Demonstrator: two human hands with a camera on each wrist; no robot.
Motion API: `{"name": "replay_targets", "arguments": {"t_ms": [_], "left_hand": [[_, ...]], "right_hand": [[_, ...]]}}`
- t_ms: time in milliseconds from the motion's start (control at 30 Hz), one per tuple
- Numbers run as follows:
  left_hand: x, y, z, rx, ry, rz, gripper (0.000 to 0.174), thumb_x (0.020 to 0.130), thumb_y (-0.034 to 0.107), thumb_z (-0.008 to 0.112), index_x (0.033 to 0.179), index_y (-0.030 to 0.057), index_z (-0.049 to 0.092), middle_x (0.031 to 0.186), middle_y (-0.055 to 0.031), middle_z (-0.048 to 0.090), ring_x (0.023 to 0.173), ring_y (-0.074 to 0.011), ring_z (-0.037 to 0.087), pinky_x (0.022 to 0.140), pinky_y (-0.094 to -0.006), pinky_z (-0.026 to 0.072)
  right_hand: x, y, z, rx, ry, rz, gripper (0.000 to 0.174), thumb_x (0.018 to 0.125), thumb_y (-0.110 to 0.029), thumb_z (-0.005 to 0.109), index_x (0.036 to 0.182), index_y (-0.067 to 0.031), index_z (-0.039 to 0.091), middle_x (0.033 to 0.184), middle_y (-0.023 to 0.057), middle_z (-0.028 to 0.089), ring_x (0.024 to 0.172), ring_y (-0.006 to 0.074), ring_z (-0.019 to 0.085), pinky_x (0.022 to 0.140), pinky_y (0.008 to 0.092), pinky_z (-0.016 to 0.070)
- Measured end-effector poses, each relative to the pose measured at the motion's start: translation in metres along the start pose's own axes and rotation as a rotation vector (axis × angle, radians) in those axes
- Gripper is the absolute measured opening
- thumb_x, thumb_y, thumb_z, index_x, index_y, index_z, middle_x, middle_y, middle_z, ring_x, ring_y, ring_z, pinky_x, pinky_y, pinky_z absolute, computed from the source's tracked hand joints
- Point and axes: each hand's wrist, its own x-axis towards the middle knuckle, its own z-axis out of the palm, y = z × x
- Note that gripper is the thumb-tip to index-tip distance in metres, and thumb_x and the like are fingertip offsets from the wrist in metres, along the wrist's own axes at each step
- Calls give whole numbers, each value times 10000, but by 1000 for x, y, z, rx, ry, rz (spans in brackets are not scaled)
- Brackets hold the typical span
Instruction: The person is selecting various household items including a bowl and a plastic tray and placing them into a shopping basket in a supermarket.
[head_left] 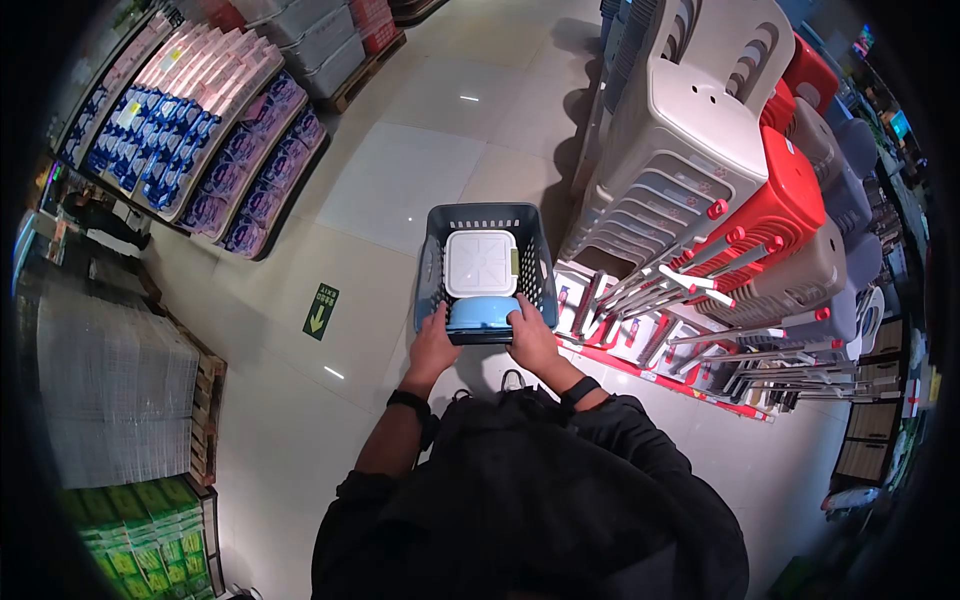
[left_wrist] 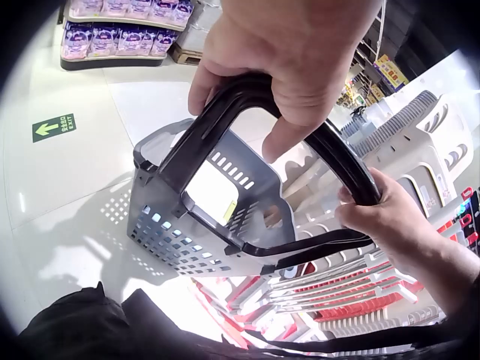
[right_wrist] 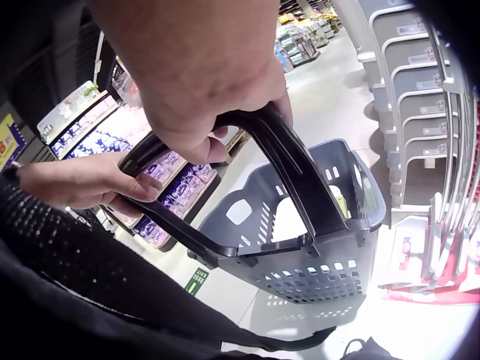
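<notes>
A grey plastic shopping basket (head_left: 545, 262) with slotted walls is held out in front of the body. My left hand (head_left: 432, 345) grips one side of its black handle (left_wrist: 196, 142), the fingers curled round the bar in the left wrist view. On the other side, my right hand (head_left: 531, 338) curls round the same handle, as the right wrist view shows. Inside the basket lies a white lidded storage box (head_left: 480, 262) with a green clip on its side. A light blue item (head_left: 482, 311) sits nearer the handle, partly hidden by it.
Stacked white and red plastic chairs (head_left: 710, 120) with metal legs stand close on the right. Shelves of purple and blue packs (head_left: 200, 130) are at the upper left. A wrapped pallet load (head_left: 115, 370) stands left, and a green exit sign (head_left: 320, 311) marks the tiled floor.
</notes>
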Motion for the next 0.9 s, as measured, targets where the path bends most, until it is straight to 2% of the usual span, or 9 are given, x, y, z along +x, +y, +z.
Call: {"name": "replay_targets", "arguments": {"t_ms": [167,300,333,433,533,633,767,800,900], "left_hand": [[34,-6,-5,53,35,117,852,724,313,767,1454,136,364,1239,-157,556,1135,-357,575,901,-472,506],[63,-8,-14,43,-116,175,791,732,345,755,1413,117,424,1156,-180,611,1058,-376,613,893,-484,504],[70,1,-25,68,-236,116,820,735,350,768,1427,90,412,1268,-170,577,1175,-340,561,957,-437,480],[97,-7,-21,48,-218,216,776,721,363,772,1387,118,459,1206,-159,606,1091,-352,609,902,-474,506],[121,-14,-23,138,-188,318,767,730,370,765,1393,136,457,1193,-157,621,1094,-351,612,900,-476,508],[141,-10,-30,121,-298,294,737,743,376,755,1386,151,474,1192,-149,638,1101,-340,612,913,-468,503],[162,-3,-38,84,-345,271,699,755,381,744,1369,153,502,1200,-137,645,1101,-327,617,915,-459,501],[167,-3,-39,70,-345,271,682,757,379,743,1359,151,515,1212,-131,642,1102,-320,618,915,-455,501],[191,5,-39,92,-319,294,682,751,364,753,1358,154,524,1183,-119,653,1070,-305,633,901,-436,510]], "right_hand": [[21,-14,-11,-162,144,21,678,619,-100,807,1242,-81,537,1478,211,325,1382,399,319,1087,515,348],[45,6,1,-69,59,63,536,697,-146,748,1205,-81,590,1442,233,401,1341,392,396,1067,511,368],[51,7,-1,-77,85,75,536,697,-146,748,1205,-81,590,1442,233,401,1341,392,396,1067,511,368],[66,2,-6,-141,47,158,587,716,-154,729,1271,-88,553,1463,237,369,1367,394,357,1072,540,344],[81,-8,-10,-238,254,166,755,701,-115,715,1406,-134,445,1496,227,317,1401,396,297,1056,622,310],[98,3,-8,-203,181,182,710,728,-100,681,1399,-126,453,1496,219,324,1397,394,306,1065,605,311],[120,13,-12,-65,128,217,649,729,-66,644,1356,-101,482,1448,212,381,1345,393,384,1049,512,392],[126,15,-12,-182,221,155,634,724,-58,639,1340,-95,492,1431,218,394,1298,404,428,997,474,451],[143,26,-14,-137,218,173,620,721,-62,640,1324,-82,501,1387,237,431,1198,405,515,917,463,503]]}}
